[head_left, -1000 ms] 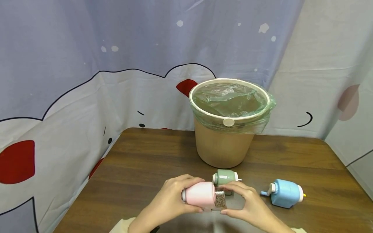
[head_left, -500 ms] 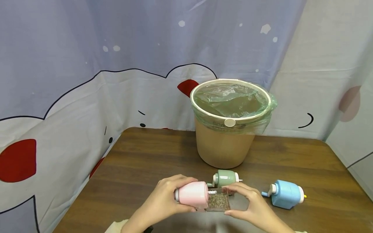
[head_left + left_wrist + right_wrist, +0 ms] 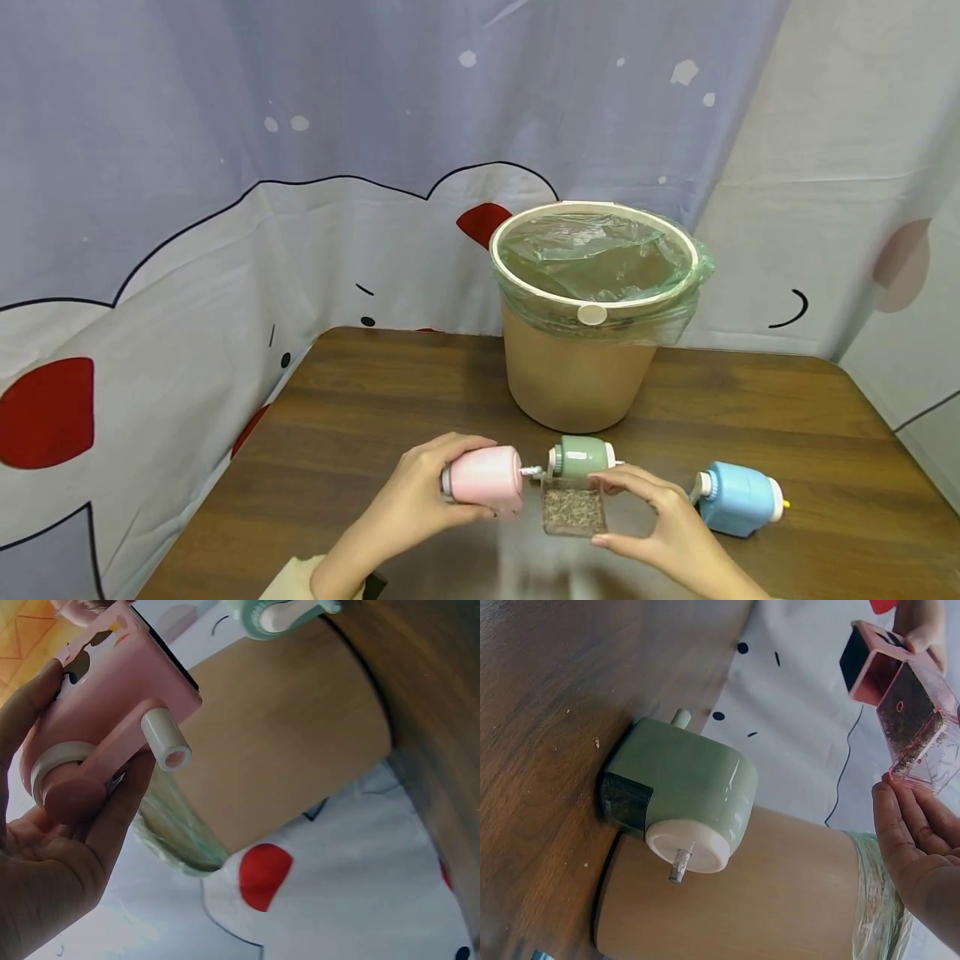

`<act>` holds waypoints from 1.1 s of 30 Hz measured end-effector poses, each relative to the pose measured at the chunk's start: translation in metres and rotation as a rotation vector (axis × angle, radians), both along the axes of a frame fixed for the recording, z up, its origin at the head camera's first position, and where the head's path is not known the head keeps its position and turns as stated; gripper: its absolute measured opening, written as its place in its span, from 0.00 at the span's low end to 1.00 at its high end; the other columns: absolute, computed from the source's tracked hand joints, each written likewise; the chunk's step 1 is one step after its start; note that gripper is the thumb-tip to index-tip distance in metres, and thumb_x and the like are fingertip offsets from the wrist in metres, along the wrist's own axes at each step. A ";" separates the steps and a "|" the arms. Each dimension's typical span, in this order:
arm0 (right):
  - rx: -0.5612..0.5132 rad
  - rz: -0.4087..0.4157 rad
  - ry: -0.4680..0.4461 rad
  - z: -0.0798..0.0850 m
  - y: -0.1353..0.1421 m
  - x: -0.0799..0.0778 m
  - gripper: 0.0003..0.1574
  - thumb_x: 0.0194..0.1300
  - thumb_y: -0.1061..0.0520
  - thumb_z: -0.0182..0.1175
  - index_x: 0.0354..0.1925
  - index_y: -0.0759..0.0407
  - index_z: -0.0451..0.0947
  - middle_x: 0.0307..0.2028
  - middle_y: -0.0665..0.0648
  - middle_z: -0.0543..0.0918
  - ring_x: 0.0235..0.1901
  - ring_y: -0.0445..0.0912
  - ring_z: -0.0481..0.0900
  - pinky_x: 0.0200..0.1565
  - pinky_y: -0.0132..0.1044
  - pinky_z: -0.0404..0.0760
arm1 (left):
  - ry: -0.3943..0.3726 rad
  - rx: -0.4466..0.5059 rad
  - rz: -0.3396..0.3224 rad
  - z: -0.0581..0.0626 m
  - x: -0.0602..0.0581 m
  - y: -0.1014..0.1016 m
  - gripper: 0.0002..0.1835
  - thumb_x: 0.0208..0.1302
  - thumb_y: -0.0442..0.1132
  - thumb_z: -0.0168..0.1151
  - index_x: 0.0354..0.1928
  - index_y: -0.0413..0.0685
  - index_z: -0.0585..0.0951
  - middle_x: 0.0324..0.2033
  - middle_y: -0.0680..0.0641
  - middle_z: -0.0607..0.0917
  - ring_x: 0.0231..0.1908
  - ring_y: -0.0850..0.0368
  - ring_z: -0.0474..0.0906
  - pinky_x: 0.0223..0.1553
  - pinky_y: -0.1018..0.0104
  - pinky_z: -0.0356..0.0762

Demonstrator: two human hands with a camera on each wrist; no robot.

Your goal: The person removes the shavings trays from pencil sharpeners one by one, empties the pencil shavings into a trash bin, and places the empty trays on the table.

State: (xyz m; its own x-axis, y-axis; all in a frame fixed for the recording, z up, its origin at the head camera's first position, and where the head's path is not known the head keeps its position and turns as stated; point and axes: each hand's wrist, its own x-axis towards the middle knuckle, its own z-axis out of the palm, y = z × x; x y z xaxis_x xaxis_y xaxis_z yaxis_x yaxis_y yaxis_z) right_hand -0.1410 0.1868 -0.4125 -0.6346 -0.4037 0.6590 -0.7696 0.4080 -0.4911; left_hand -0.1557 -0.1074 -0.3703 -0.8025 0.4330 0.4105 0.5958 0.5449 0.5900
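Observation:
My left hand grips a pink crank pencil sharpener around its body. A short whitish stub sticks out of its right side. In the left wrist view its crank handle faces the camera. Between thumb and fingers, my right hand pinches a clear shavings drawer by its right side. Brown shavings lie in the drawer, which is apart from the sharpener in the head view. In the right wrist view the pink sharpener shows an open slot.
A green pencil sharpener with a stub in it stands just behind the drawer. Farther right is a blue one. Behind them a beige bin, lined with a green bag, stands on the wooden table before a printed curtain.
The drawer has slid out of the pink sharpener toward the right and come away in my right hand. My left hand has shifted left and slightly up with the sharpener.

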 end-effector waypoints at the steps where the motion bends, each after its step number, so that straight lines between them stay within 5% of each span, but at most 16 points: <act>1: -0.005 -0.003 0.004 0.000 0.001 0.000 0.37 0.34 0.62 0.78 0.48 0.62 0.78 0.44 0.54 0.82 0.49 0.31 0.75 0.50 0.16 0.69 | -0.005 -0.001 0.006 -0.001 -0.002 -0.001 0.33 0.35 0.41 0.80 0.50 0.53 0.79 0.44 0.57 0.84 0.41 0.63 0.79 0.42 0.66 0.77; 14: -0.040 0.015 -0.005 0.002 0.007 -0.001 0.39 0.34 0.65 0.77 0.50 0.63 0.77 0.43 0.54 0.83 0.47 0.32 0.77 0.49 0.19 0.72 | -0.088 0.035 0.064 -0.017 -0.040 -0.015 0.32 0.36 0.36 0.79 0.49 0.52 0.78 0.43 0.53 0.83 0.39 0.60 0.77 0.41 0.65 0.74; 23: -0.050 0.012 -0.020 0.002 0.009 0.002 0.40 0.34 0.67 0.77 0.50 0.62 0.77 0.43 0.52 0.83 0.47 0.31 0.77 0.49 0.18 0.71 | -0.056 0.025 0.070 -0.045 -0.072 -0.019 0.32 0.35 0.34 0.80 0.48 0.46 0.78 0.43 0.48 0.83 0.40 0.55 0.78 0.40 0.63 0.76; 33: -0.059 -0.027 -0.032 0.002 0.011 0.003 0.39 0.33 0.68 0.76 0.49 0.63 0.77 0.43 0.51 0.82 0.47 0.29 0.76 0.49 0.18 0.71 | -0.139 -0.043 0.044 -0.063 -0.097 -0.020 0.31 0.35 0.34 0.79 0.47 0.45 0.78 0.41 0.46 0.83 0.38 0.56 0.77 0.38 0.64 0.75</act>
State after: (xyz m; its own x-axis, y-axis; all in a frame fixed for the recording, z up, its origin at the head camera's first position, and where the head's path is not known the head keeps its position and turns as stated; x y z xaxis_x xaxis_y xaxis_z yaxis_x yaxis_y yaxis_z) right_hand -0.1376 0.1982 -0.4104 -0.6658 -0.3470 0.6605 -0.7422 0.3985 -0.5388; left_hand -0.2528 -0.1278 -0.4334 -0.8689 0.4111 0.2758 0.4849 0.5948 0.6412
